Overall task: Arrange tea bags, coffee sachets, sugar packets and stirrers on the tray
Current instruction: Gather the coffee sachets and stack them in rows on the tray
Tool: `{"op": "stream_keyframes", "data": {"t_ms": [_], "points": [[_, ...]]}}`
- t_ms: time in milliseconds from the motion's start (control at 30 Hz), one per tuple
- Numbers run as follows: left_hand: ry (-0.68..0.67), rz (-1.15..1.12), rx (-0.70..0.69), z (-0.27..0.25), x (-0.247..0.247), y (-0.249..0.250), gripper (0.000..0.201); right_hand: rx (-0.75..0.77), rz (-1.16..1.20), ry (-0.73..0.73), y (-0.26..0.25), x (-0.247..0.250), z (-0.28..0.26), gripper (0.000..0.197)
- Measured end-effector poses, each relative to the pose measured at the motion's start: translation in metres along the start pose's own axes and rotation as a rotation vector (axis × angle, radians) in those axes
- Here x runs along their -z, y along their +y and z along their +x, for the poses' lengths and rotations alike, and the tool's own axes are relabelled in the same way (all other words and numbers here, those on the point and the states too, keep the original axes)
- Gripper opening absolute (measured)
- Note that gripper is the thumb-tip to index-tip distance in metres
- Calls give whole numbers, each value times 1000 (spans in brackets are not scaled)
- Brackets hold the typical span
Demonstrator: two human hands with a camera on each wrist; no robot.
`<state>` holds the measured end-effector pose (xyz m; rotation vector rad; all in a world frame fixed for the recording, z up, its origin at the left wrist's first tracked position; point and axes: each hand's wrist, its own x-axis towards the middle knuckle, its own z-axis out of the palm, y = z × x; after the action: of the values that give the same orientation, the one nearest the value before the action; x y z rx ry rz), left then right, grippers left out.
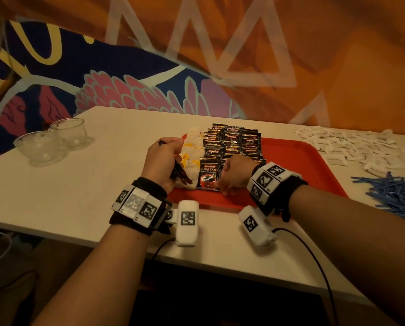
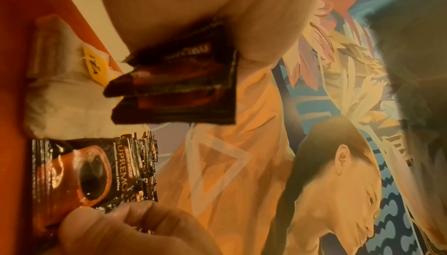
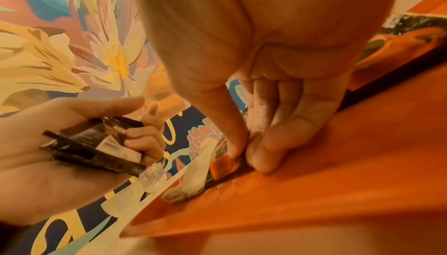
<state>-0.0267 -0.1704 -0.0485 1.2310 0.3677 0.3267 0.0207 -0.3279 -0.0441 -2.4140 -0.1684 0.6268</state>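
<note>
Table surface, white and flat (image 1: 83, 184), carries everything, and the red plastic tray (image 1: 298, 158) sits at its near middle so that both hands reach it easily. On the tray, the black coffee sachets (image 1: 232, 140) lie in overlapping rows that run from far to near, probably to show each label while saving room; the white tea bags with yellow tags (image 1: 192, 151) form a column just left of them. To the right, off the tray, the white sugar packets (image 1: 361, 147) are scattered at the far side and the blue stirrers (image 1: 399, 198) are heaped at the near side, so I judge these two kinds are not yet arranged. Two clear glass bowls (image 1: 53, 142) stand at the far left, well apart. The left hand (image 1: 166, 161) grips a small stack of spare sachets (image 2: 179, 79) above the tea bags, as a supply. The right hand (image 1: 234, 175) pinches the near right corner of the front sachet (image 1: 208, 172), apparently setting it at the row's near end.
</note>
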Motion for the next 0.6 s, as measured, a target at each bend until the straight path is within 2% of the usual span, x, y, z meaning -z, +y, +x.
{"op": "stream_keyframes", "data": {"t_ms": [333,533,600], "points": [[-8,35,-23,3,-2,-3,18,16,43,25,3,4,-4,18],[-93,-6,0,-3,-7,1,38,98,90,89,9,13,-7,16],[-128,-31,3,-4,-8,0,44,156,205,102,9,13,-8,16]]}}
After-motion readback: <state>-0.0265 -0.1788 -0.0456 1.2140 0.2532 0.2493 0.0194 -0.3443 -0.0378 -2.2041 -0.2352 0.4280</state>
